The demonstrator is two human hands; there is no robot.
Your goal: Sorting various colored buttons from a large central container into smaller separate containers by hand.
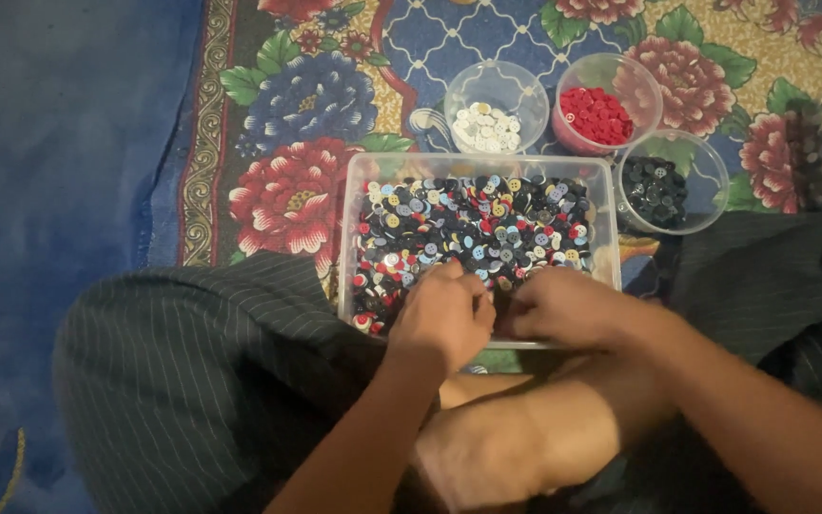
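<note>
- The rectangular clear tub [359, 205] sat on the floral rug [306, 105] against the person's knees, heaped with mixed buttons [478, 224] in many colours; a nudge from a leg looked likely to tip it and scatter them.
- Left hand [444, 314] and right hand [563, 306] met at its near edge, fingers curled together; whether they pinched a button could not be told.
- Behind stood three round clear bowls: black buttons [655, 190], red buttons [596, 114], white buttons [487, 127]. A stray toss risked mixing colours.
</note>
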